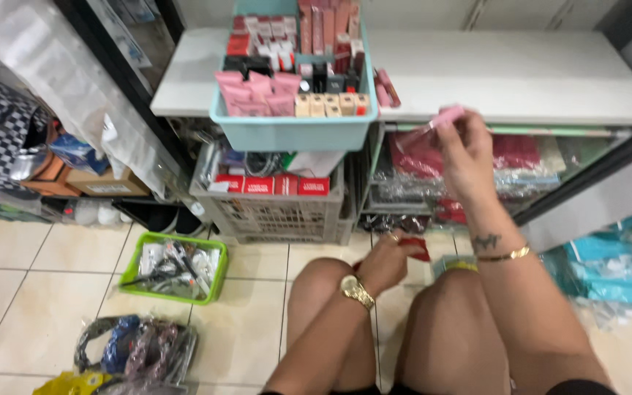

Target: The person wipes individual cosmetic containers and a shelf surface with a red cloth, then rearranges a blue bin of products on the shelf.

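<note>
Across the top of the frame I see a white shelf point(521, 69), and on its left part a light blue tub point(294, 132) packed with cosmetics boxes. Below it stands a grey crate point(276, 212); at lower left lies a green basket point(173, 267). My right hand point(466, 157), right of centre, pinches a small pink packet point(444, 117) at the shelf edge. My left hand point(385, 260), low centre, grips a red item point(418, 249).
</note>
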